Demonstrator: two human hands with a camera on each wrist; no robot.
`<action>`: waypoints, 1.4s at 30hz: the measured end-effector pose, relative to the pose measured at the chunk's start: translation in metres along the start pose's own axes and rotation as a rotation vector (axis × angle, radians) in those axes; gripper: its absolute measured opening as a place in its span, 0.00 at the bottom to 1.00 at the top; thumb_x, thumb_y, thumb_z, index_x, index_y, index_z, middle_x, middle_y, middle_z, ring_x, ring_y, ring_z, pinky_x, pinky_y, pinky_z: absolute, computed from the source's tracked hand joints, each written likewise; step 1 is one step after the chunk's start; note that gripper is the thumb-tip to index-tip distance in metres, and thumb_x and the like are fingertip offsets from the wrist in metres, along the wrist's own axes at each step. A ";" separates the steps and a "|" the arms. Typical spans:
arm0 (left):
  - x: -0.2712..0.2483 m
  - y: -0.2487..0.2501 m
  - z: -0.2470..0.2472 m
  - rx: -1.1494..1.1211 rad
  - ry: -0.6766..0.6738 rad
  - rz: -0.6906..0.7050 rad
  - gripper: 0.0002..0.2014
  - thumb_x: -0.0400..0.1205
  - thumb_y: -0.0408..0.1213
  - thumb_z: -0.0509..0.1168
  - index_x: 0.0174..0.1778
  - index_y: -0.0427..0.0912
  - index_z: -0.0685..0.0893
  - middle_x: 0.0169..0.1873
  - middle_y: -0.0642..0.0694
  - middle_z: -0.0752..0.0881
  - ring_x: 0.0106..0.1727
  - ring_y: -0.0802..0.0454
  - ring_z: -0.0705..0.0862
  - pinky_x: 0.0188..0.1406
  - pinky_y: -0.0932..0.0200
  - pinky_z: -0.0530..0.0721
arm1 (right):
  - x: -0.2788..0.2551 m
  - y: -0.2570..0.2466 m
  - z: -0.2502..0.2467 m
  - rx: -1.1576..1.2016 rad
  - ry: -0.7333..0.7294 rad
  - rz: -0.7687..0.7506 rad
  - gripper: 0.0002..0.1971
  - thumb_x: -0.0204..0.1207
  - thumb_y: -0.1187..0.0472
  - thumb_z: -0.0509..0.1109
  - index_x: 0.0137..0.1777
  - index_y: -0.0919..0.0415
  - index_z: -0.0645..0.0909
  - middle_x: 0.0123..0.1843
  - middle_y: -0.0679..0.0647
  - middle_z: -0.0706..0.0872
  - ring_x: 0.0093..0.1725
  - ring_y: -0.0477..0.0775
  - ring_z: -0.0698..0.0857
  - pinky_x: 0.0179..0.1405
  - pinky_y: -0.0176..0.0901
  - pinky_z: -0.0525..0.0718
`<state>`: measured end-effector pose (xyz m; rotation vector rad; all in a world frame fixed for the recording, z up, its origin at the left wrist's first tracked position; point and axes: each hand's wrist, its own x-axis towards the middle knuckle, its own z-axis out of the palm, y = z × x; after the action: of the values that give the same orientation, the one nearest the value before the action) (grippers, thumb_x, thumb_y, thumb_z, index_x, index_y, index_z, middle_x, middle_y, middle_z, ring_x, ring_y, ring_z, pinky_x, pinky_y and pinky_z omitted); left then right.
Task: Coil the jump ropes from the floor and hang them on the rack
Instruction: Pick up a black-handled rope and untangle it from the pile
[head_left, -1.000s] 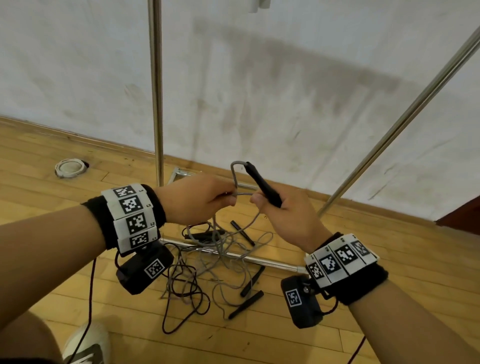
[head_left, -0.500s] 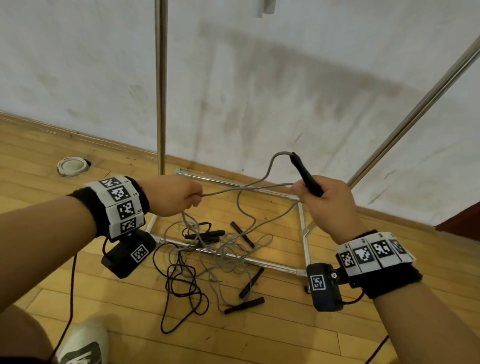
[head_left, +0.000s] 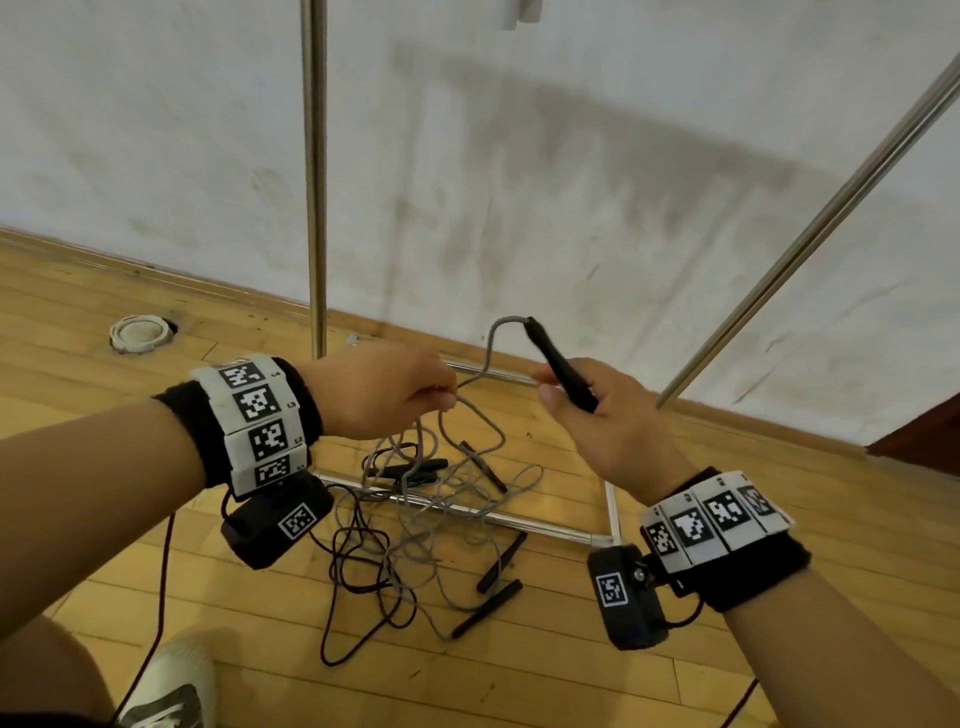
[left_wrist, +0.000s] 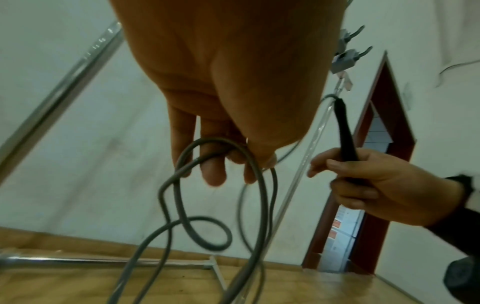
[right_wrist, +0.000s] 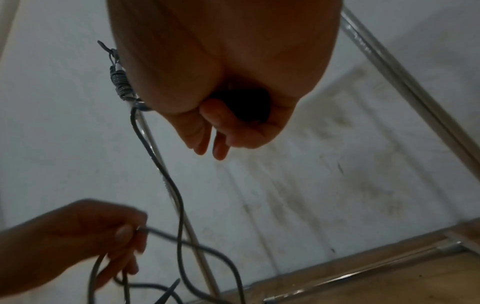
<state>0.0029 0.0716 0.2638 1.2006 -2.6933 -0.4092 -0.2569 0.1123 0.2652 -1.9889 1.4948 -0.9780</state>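
My right hand (head_left: 582, 410) grips the black handle (head_left: 558, 369) of a grey jump rope (head_left: 488, 353), handle tip up. The grey cord arches from the tip across to my left hand (head_left: 410, 395), which pinches it, with loops hanging below. In the left wrist view the cord (left_wrist: 259, 185) loops under my curled fingers (left_wrist: 213, 170), and my right hand (left_wrist: 376, 185) holds the handle (left_wrist: 345, 135). In the right wrist view the handle (right_wrist: 244, 109) sits inside my fist. More tangled grey and dark ropes (head_left: 395, 530) with black handles (head_left: 485, 608) lie on the floor.
The metal rack has an upright pole (head_left: 314, 176), a slanted pole (head_left: 810, 228) and a base frame (head_left: 519, 519) on the wooden floor, against a white wall. Hooks (left_wrist: 348, 53) sit high on the rack. A round floor fitting (head_left: 139, 333) lies left. My shoe (head_left: 171, 686) is bottom left.
My hands spread apart with the cord drawn between them, then came back close together. A loop of grey cord now hangs from my left hand.
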 end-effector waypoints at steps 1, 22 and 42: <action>0.001 0.007 -0.001 -0.028 0.011 0.032 0.12 0.89 0.47 0.56 0.51 0.50 0.84 0.41 0.57 0.80 0.45 0.52 0.81 0.49 0.48 0.80 | -0.001 -0.004 0.006 -0.013 -0.035 -0.024 0.05 0.81 0.54 0.71 0.53 0.41 0.85 0.32 0.36 0.82 0.27 0.37 0.78 0.28 0.26 0.73; -0.010 -0.032 0.005 -0.065 -0.198 -0.214 0.11 0.89 0.44 0.57 0.46 0.48 0.82 0.39 0.57 0.86 0.41 0.63 0.82 0.37 0.70 0.72 | 0.012 0.024 -0.027 -0.108 0.176 0.133 0.09 0.78 0.52 0.72 0.37 0.53 0.86 0.23 0.40 0.78 0.24 0.41 0.75 0.30 0.42 0.73; 0.001 0.013 0.001 -0.103 0.046 0.002 0.09 0.88 0.44 0.60 0.42 0.50 0.80 0.34 0.56 0.80 0.35 0.59 0.77 0.35 0.63 0.72 | 0.002 -0.011 0.015 -0.014 -0.052 0.016 0.11 0.81 0.51 0.70 0.41 0.55 0.86 0.29 0.56 0.82 0.24 0.43 0.75 0.25 0.34 0.72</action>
<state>-0.0073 0.0797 0.2672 1.1645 -2.6007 -0.5066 -0.2387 0.1132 0.2639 -1.9932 1.4916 -0.9051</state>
